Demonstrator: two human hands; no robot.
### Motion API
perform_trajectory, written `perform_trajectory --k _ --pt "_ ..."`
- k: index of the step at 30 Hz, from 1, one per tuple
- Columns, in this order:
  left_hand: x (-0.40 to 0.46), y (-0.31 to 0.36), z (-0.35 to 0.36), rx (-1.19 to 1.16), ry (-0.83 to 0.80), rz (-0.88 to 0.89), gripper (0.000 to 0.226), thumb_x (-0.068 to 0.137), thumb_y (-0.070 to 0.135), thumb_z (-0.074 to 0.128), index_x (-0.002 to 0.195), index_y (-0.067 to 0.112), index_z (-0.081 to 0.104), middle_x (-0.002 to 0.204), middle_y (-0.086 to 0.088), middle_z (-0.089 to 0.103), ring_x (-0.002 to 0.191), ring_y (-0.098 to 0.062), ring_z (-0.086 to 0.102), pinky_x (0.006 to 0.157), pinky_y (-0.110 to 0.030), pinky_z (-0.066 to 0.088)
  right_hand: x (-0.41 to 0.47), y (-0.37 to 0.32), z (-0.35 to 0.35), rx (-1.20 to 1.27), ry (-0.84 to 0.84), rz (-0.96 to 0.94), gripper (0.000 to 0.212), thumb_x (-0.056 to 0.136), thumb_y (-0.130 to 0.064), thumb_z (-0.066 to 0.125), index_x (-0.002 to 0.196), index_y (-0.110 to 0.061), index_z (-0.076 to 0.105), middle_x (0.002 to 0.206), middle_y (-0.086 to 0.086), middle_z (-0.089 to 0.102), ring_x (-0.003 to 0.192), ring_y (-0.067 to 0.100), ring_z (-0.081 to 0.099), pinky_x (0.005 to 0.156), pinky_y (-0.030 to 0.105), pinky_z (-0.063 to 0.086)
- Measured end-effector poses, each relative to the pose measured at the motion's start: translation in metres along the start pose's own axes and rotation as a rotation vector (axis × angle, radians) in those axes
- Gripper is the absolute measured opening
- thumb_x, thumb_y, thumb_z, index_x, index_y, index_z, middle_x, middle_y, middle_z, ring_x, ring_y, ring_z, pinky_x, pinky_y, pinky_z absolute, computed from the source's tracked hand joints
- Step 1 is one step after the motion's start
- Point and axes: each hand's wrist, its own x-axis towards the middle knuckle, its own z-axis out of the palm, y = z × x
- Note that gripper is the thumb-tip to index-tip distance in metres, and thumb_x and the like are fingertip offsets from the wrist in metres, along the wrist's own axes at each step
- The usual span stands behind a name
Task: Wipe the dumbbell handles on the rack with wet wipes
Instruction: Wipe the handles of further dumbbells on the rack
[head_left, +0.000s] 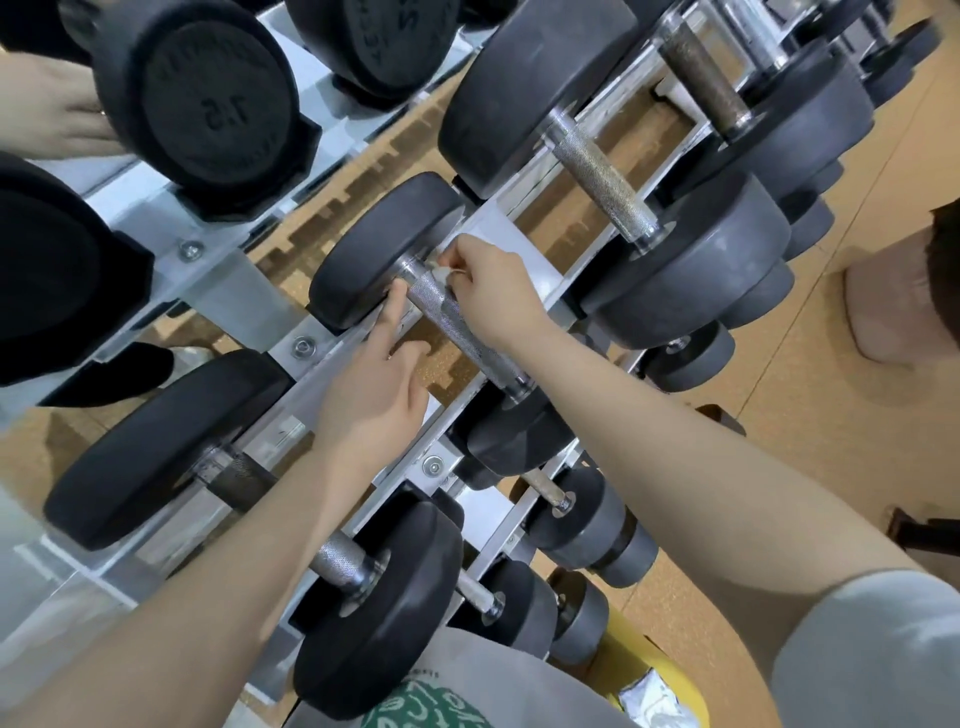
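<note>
You're mid-wipe on the middle dumbbell's handle (457, 322), which sits on the rack (228, 291) between its two black weights. Your right hand (493, 291) pinches a small white wipe (441, 271) against the top end of the bar, right beside the upper weight (374, 254). Your left hand (374, 395) is relaxed, holding nothing, index finger stretched up to touch that same end. Next, I'd say, drag the wipe down the knurled length toward the lower weight (514, 431), pressing all round.
</note>
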Motion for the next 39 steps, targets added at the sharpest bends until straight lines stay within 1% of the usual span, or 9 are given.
perform_trajectory --k 5,11,15,21,25,29,32,34,39 --pt "-0.001 0.003 -0.004 0.005 0.009 0.012 0.034 0.094 0.017 0.042 0.126 0.014 0.052 0.156 0.013 -0.012 0.114 -0.019 0.052 0.076 -0.038 0.047 -0.014 0.016 -0.019 -0.206 -0.106 -0.133 0.019 0.086 0.002 0.045 0.097 -0.004 0.06 0.096 0.015 0.066 0.09 0.033 0.057 0.075 0.039 0.045" --pt "-0.003 0.011 -0.005 -0.036 0.044 0.02 0.045 0.094 0.013 0.043 0.139 0.012 0.038 0.158 0.006 -0.008 0.129 -0.018 0.039 0.081 -0.022 0.033 -0.033 0.039 -0.048 -0.517 -0.444 -0.081 0.026 0.086 -0.002 0.046 0.106 -0.014 0.061 0.109 0.007 0.061 0.097 0.023 0.053 0.071 0.026 0.035" --pt "-0.003 0.01 -0.004 -0.035 0.048 0.012 0.047 0.095 0.014 0.042 0.141 0.011 0.034 0.158 0.006 -0.008 0.13 -0.017 0.039 0.08 -0.02 0.031 -0.026 0.032 -0.038 -0.301 -0.273 0.041 0.017 0.09 -0.006 0.048 0.093 -0.017 0.06 0.108 0.009 0.065 0.099 0.026 0.059 0.073 0.027 0.042" --pt "-0.002 0.007 -0.002 -0.04 0.025 -0.002 0.046 0.094 0.015 0.042 0.14 0.013 0.036 0.157 0.012 -0.01 0.107 -0.021 0.054 0.071 -0.028 0.038 0.006 -0.009 -0.007 -0.012 0.002 0.067 0.01 0.09 -0.005 0.044 0.088 -0.009 0.053 0.088 0.006 0.054 0.08 0.024 0.045 0.065 0.027 0.029" --pt "-0.001 0.006 -0.002 -0.034 0.028 0.0 0.045 0.094 0.014 0.042 0.139 0.011 0.038 0.157 0.01 -0.008 0.12 -0.019 0.048 0.074 -0.025 0.036 0.012 -0.008 -0.009 0.134 -0.097 0.078 0.008 0.092 -0.005 0.043 0.087 -0.01 0.047 0.086 0.008 0.055 0.064 0.015 0.044 0.055 0.025 0.033" --pt "-0.001 0.004 -0.001 -0.046 0.046 0.027 0.042 0.092 0.01 0.045 0.134 0.008 0.043 0.158 0.008 -0.004 0.108 -0.021 0.054 0.07 -0.027 0.034 -0.005 0.016 -0.023 -0.141 -0.337 0.052 0.014 0.094 -0.005 0.039 0.096 -0.008 0.053 0.078 0.003 0.05 0.058 0.012 0.038 0.048 0.019 0.026" --pt "-0.001 0.004 -0.001 -0.046 0.031 0.021 0.043 0.092 0.01 0.045 0.135 0.01 0.044 0.157 0.009 -0.006 0.102 -0.019 0.055 0.068 -0.025 0.033 -0.012 0.026 -0.031 -0.276 -0.482 0.021 0.02 0.093 -0.007 0.038 0.077 -0.016 0.044 0.075 -0.001 0.046 0.069 0.02 0.041 0.062 0.025 0.028" --pt "-0.001 0.004 -0.001 -0.036 0.021 0.016 0.044 0.092 0.011 0.045 0.136 0.011 0.043 0.157 0.01 -0.009 0.105 -0.017 0.053 0.067 -0.025 0.032 -0.014 0.027 -0.036 -0.459 -0.592 -0.001 0.016 0.092 -0.005 0.038 0.083 -0.014 0.047 0.089 0.001 0.046 0.084 0.021 0.041 0.069 0.024 0.029" --pt "-0.002 0.005 -0.001 -0.049 0.02 0.016 0.042 0.093 0.012 0.046 0.135 0.012 0.044 0.157 0.01 -0.009 0.095 -0.013 0.051 0.065 -0.022 0.03 -0.02 0.037 -0.04 -0.662 -0.598 0.033 0.025 0.087 -0.001 0.044 0.069 -0.018 0.042 0.083 0.002 0.048 0.082 0.027 0.047 0.071 0.031 0.041"
